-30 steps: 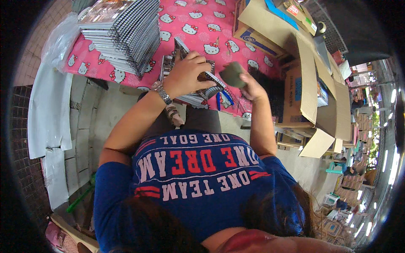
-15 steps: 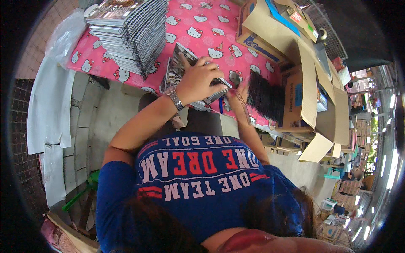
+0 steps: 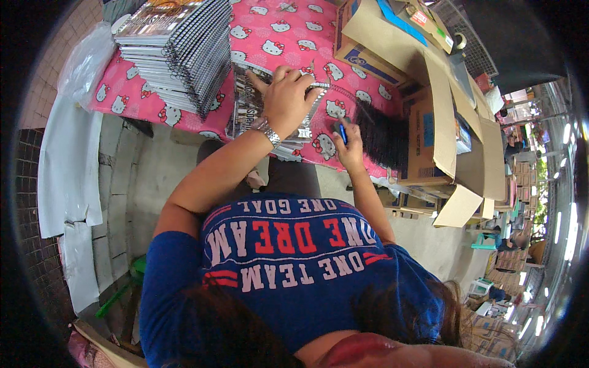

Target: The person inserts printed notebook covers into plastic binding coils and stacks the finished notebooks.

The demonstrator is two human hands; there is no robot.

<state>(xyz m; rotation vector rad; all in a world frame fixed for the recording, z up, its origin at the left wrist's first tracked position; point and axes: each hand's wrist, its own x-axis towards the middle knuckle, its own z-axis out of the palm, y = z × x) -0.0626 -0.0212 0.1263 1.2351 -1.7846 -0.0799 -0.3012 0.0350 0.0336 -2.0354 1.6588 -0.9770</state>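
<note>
Shifted farther onto the pink tablecloth (image 3: 294,24): left hand (image 3: 287,98), fingers spread flat on a spiral-bound notebook (image 3: 245,113), long axis running near to far. Right hand (image 3: 348,144) pinches a blue pen (image 3: 342,132), tip pointing far, beside black coils (image 3: 383,138).

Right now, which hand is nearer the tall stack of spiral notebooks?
Left. The left hand presses a booklet right beside the notebook stack; the right hand, holding a blue tool, sits farther right.
</note>
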